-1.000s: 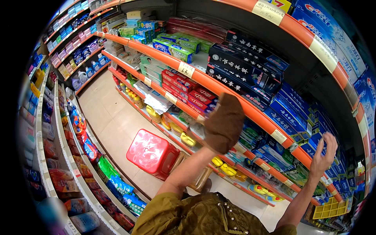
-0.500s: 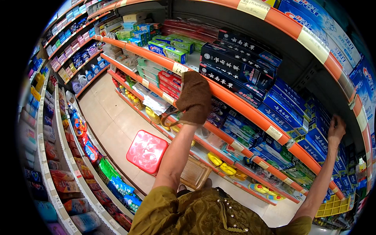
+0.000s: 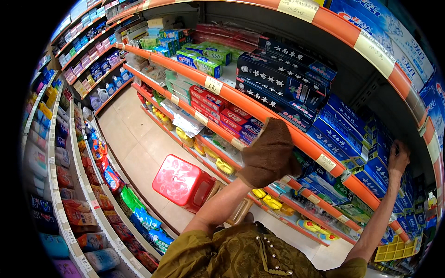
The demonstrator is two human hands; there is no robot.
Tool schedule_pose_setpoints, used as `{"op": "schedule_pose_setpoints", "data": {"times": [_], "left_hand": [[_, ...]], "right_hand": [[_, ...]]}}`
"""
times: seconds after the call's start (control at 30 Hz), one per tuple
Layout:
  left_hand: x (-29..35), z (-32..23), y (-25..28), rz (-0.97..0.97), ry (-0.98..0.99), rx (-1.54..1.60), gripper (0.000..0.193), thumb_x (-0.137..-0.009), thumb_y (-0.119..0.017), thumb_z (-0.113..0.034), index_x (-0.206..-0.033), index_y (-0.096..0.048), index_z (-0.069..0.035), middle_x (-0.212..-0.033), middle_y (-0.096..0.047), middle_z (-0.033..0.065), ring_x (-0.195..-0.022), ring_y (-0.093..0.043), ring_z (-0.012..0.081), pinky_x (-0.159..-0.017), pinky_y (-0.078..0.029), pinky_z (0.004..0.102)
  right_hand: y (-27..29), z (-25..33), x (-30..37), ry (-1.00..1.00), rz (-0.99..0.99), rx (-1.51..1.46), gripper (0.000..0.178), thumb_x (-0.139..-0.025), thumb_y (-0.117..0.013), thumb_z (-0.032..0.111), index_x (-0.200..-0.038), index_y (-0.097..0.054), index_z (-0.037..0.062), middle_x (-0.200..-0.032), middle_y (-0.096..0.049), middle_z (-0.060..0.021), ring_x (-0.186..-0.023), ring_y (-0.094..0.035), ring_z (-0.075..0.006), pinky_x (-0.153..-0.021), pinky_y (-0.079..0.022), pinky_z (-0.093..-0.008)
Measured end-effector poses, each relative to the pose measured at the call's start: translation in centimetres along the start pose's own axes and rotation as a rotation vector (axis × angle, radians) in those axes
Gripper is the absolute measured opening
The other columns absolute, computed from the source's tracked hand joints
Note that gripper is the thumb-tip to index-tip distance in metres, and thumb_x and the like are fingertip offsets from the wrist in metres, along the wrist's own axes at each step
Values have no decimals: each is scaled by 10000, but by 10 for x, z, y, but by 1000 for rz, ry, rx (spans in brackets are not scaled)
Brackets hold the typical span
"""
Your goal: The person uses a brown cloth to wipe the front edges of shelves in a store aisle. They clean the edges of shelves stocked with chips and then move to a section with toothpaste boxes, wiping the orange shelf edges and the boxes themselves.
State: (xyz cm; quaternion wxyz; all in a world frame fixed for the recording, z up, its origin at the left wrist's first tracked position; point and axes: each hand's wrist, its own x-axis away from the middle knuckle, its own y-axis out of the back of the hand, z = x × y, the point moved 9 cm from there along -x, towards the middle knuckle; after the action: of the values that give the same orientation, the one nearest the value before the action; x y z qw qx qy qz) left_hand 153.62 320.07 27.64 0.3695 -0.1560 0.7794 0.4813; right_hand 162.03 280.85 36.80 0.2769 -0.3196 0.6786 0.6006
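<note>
A brown cloth mitt [image 3: 271, 153] covers my left hand [image 3: 269, 160] and hides its fingers. The mitt is at the orange front edge of the toothpaste shelf, left of the blue boxes. My right hand [image 3: 398, 159] reaches deep into the same shelf at the right, beside stacked blue toothpaste boxes [image 3: 337, 139]. Its fingers are curled in, and shadow hides what they hold, if anything. Black toothpaste boxes [image 3: 271, 81] are stacked farther left on this shelf. Red toothpaste boxes [image 3: 207, 99] lie on the shelf below.
A red plastic stool [image 3: 178, 180] stands on the tiled floor [image 3: 134, 139], beside a brown wooden stool partly under my left arm. An upper shelf edge [image 3: 343, 34] with price tags curves overhead. At left are shelves of bagged goods [image 3: 109, 178]. A yellow basket [image 3: 396, 249] hangs lower right.
My left hand in the mitt has moved right along the shelf edge, uncovering red boxes behind it. My right hand stays by the blue boxes, its fingers slightly shifted. The view has shifted slightly.
</note>
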Motion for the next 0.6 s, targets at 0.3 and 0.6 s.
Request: {"op": "schedule_pose_setpoints", "data": {"times": [0.3, 0.6], "left_hand": [[-2, 97, -20, 106, 20, -556, 301, -617, -633, -238, -832, -610, -29, -857, -564, 200, -898, -527, 334, -893, -377, 409], [-1, 154, -16, 127, 235, -523, 332, -582, -675, -214, -861, -624, -42, -853, -573, 181, -905, -532, 325, -864, -392, 407]], "right_hand": [[1, -1, 4, -51, 30, -42, 144, -854, -559, 183, -960, -628, 113, -1046, -605, -112, -1010, -532, -347, -840, -422, -480], [-7, 2, 2, -89, 112, -68, 166, -841, -554, 189, -950, -635, 94, -991, -623, -137, -969, -562, -345, -828, -421, -443]]}}
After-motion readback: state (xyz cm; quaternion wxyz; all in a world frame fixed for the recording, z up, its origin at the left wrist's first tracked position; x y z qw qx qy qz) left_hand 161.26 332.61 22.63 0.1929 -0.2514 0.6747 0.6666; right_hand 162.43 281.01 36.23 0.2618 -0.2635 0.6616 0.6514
